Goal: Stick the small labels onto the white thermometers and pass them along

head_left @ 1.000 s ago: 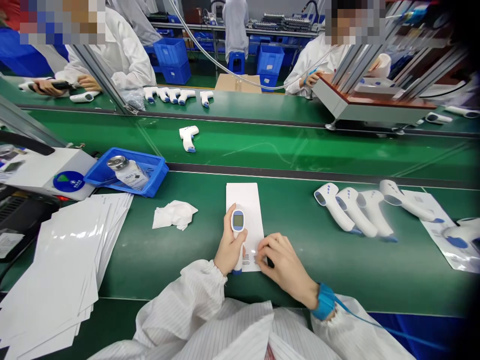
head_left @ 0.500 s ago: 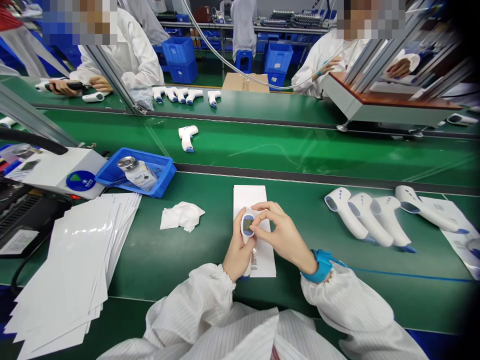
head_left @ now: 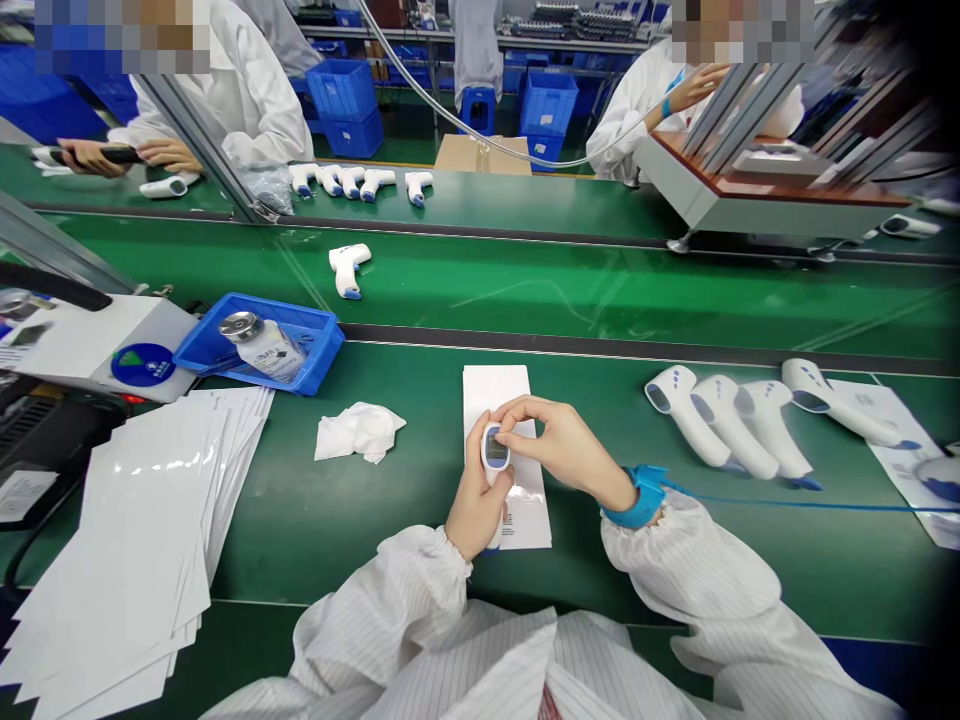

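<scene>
A white infrared thermometer (head_left: 496, 450) with a blue-edged grey screen is upright in my left hand (head_left: 472, 510), whose fingers and thumb wrap its handle. Over the top of the screen, my right hand (head_left: 570, 448) has thumb and fingertips pinched together. Whatever lies between those fingertips, if anything, is too small to make out. A blue strap (head_left: 639, 497) with a cord circles the right wrist. Beneath both hands lies a white sheet of paper (head_left: 491, 385). The lower handle of the thermometer is partly hidden by the left hand.
Several white thermometers (head_left: 686, 415) lie at the right. To the left are a crumpled white tissue (head_left: 360, 432), a blue tray (head_left: 319, 365) with a metal-capped bottle (head_left: 266, 345), and a stack of white sheets (head_left: 142, 520). Another thermometer (head_left: 349, 270) rests beyond the dark edge. Co-workers sit opposite.
My right fingertips have shifted slightly up on the screen, showing more of it. The left hand keeps its hold. The view has turned slightly, and a co-worker's hand at right is raised higher.
</scene>
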Tool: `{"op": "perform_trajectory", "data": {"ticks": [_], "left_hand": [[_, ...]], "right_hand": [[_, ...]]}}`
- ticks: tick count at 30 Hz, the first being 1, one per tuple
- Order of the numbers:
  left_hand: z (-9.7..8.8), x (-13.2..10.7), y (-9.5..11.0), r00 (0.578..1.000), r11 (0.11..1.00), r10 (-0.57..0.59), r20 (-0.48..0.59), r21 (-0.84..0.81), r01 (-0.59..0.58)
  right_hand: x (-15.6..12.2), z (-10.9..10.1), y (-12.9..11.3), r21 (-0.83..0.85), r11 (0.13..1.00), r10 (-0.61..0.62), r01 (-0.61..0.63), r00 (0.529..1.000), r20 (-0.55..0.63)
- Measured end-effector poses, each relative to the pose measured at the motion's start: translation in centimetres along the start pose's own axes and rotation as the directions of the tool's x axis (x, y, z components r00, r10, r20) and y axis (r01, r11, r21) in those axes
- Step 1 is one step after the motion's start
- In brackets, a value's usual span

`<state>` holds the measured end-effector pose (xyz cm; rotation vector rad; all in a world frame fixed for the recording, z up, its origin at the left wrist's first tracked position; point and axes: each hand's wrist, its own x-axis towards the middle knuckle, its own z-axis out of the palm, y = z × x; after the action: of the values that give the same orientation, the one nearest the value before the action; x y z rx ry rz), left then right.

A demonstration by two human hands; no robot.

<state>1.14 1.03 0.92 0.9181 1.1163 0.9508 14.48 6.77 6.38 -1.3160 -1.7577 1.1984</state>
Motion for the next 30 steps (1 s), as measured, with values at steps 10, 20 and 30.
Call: {"op": "perform_trajectory", "data": {"ticks": [10,20,30], "left_hand": [[-0.05,0.13,-0.27,0.993,0.995,0.097,-0.070,0.040,-0.095],[-0.32,-0.08,-0.19,0.997,0.998,0.070,-0.033,0.002,-0.070],[-0.38,-0.08,-0.39,0.998,0.996,-0.066,0.021,-0.063,0.067]], "right_hand": [[0.19,0.03,-0.03,0.011,1.000,-0.019,0.019,1.000,0.007],[0.28,-0.04,-0.28,0.007,1.000,-0.018,0.018,1.000,0.011],[0.24,0.02,-0.17,-0.003,1.000,-0.018,0.018,1.000,0.007]]}}
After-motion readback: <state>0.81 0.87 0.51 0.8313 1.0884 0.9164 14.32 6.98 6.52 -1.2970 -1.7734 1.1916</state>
